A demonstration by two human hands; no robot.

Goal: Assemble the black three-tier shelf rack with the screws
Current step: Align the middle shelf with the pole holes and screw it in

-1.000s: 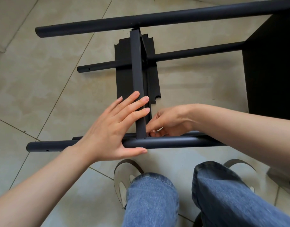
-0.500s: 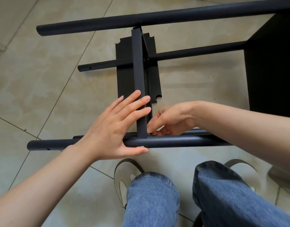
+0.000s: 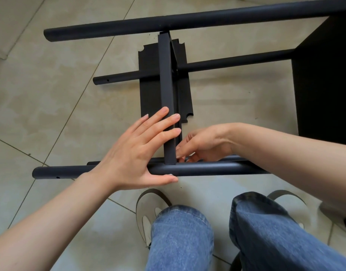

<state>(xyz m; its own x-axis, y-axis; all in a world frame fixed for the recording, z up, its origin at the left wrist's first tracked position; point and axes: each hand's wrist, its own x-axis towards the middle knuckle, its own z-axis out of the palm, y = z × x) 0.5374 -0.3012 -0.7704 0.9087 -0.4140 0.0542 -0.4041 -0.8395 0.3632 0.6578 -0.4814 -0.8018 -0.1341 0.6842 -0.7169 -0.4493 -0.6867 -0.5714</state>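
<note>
Count from up here — four black tubes: top one (image 3: 187, 20), thinner mid one (image 3: 236, 60), near one (image 3: 207, 170), one more just behind it (image 3: 154, 160). Two shelf panels — edge-on one (image 3: 166, 85), dark one at right (image 3: 324, 85). One screw head (image 3: 170, 174). My two hands: left (image 3: 140, 151), right (image 3: 203, 143). Two shoes: (image 3: 148, 204), (image 3: 291, 204).

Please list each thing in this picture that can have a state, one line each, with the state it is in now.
left hand: fingers straight, pressed on the shelf panel, thumb under the front pole.
right hand: fingers curled at the joint; what they hold is hidden.
shelf panel: on edge between the poles.
front pole: lying level, a silver screw head in it.
far pole: lying level, meets the panel's far end.
</note>
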